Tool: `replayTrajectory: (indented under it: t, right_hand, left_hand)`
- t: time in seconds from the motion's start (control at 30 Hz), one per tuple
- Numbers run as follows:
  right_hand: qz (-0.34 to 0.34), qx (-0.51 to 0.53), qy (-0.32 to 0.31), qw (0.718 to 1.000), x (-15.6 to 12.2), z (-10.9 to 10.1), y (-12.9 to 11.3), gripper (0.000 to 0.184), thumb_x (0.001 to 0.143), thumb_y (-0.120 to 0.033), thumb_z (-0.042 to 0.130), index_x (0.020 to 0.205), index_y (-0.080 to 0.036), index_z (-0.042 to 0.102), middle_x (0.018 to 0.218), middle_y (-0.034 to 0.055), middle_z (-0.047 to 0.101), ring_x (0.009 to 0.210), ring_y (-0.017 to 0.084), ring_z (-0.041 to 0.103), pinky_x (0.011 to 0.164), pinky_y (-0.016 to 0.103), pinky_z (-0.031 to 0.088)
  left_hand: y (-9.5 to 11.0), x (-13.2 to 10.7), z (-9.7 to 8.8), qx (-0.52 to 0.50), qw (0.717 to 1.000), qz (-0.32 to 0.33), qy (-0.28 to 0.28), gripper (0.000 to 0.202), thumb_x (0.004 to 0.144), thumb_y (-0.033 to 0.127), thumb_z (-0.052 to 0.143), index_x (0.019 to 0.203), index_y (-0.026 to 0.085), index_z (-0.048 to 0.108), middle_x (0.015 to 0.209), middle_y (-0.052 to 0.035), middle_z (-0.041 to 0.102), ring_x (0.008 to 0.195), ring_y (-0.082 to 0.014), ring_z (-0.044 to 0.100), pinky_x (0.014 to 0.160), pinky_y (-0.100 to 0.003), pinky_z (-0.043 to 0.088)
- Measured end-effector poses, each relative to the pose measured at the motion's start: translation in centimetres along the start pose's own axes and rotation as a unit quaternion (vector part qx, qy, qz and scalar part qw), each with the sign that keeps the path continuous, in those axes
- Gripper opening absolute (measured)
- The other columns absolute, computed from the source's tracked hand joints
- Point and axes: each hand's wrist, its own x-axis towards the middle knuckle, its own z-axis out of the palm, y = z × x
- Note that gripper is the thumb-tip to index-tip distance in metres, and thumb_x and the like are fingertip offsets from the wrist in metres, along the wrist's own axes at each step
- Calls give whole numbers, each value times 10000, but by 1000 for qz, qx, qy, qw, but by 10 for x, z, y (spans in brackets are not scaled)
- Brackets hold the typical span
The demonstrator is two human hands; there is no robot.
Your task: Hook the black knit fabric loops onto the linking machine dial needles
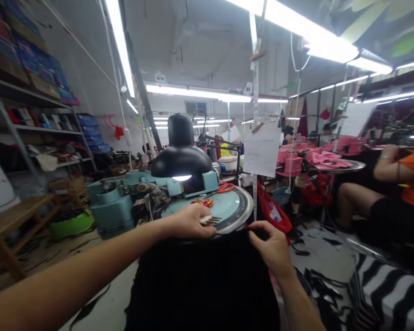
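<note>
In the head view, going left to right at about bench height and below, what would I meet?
Wooden bench → lime-green tub → left hand → red-handled scissors → right hand → black-and-white striped fabric.

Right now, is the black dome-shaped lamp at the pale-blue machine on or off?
On: the lamp shows a bright white glow under the rim of its dome.

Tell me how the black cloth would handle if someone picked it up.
The black cloth is probably floppy, as it hangs in a broad drape in front of the round machine plate. Its top edge likely bends easily, being thin enough for the right hand to pinch. It seems unlikely to roll, given its sheet-like spread.
</note>
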Motion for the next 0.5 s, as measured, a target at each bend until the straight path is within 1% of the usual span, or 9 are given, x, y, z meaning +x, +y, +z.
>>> replayTrajectory:
  t: [0.07, 0.1, 0.13, 0.23, 0.3, 0.33, 0.37, 0.4, 0.5]
  right_hand:
    - [23, 6, 1, 1000, 0, -10, 14, 209, 723, -366, 730, 755, -160, 743, 681, 46, 725, 657, 219, 671, 619, 307, 543]
    - [17, 18, -10, 1000, -2, -14, 17, 207, 742, -363, 710, 755, -160, 748, 682, 49, 729, 651, 219, 676, 602, 302, 541]
    - [-1, 35, -23, 999, -3, -15, 16, 195, 771, -343, 674, 759, -166, 754, 717, 55, 742, 683, 221, 690, 622, 301, 547]
    - [-90, 69, -93, 989, -8, -11, -4, 207, 834, -242, 570, 787, -199, 767, 818, 52, 758, 780, 204, 702, 720, 292, 545]
    - [-135, 42, -153, 978, -8, -3, -21, 178, 843, -243, 610, 814, -209, 782, 789, 44, 746, 748, 193, 689, 708, 282, 528]
    - [-142, 32, -175, 974, -7, 1, -29, 152, 842, -264, 647, 842, -212, 790, 776, 40, 744, 727, 189, 684, 692, 277, 521]
    - [-140, 29, -178, 974, -6, 4, -34, 139, 840, -284, 678, 868, -214, 794, 781, 39, 747, 725, 188, 685, 689, 274, 519]
    - [-129, 36, -162, 978, -5, 7, -37, 132, 836, -294, 695, 868, -212, 793, 785, 38, 749, 730, 188, 687, 693, 271, 519]
    - [-69, 55, -85, 992, 2, 8, -36, 100, 818, -275, 696, 811, -204, 766, 769, 26, 739, 736, 185, 682, 711, 264, 522]
  left_hand:
    - [1, 1, 1, 7, 1000, 6, 0, 214, 717, 336, 617, 616, 204, 483, 644, 37, 526, 599, -132, 492, 570, -233, 334]
    - [2, 1, 1, 10, 1000, 12, 0, 215, 718, 341, 626, 623, 203, 492, 659, 34, 536, 614, -135, 502, 582, -232, 341]
    - [4, 2, 0, 14, 1000, 18, 1, 227, 720, 360, 642, 632, 202, 505, 678, 31, 547, 633, -139, 512, 596, -232, 347]
    - [7, 5, -1, 14, 999, 42, -4, 348, 731, 498, 689, 648, 198, 534, 722, 20, 559, 666, -146, 521, 620, -232, 353]
    - [7, 8, -2, 9, 998, 53, -14, 432, 700, 583, 720, 642, 197, 535, 714, 18, 542, 656, -147, 503, 604, -233, 341]
    - [7, 9, -2, 6, 998, 57, -17, 461, 677, 607, 737, 635, 196, 533, 705, 18, 535, 652, -147, 495, 598, -234, 334]
    - [6, 10, -2, 0, 998, 60, -19, 473, 665, 616, 748, 634, 195, 535, 703, 18, 534, 655, -149, 493, 597, -235, 331]
    - [6, 11, -2, -6, 998, 62, -19, 466, 675, 610, 745, 638, 195, 538, 706, 18, 534, 661, -149, 496, 602, -235, 332]
    - [6, 13, 0, -24, 997, 64, -19, 379, 793, 514, 653, 645, 193, 514, 723, 17, 533, 663, -142, 511, 618, -235, 349]
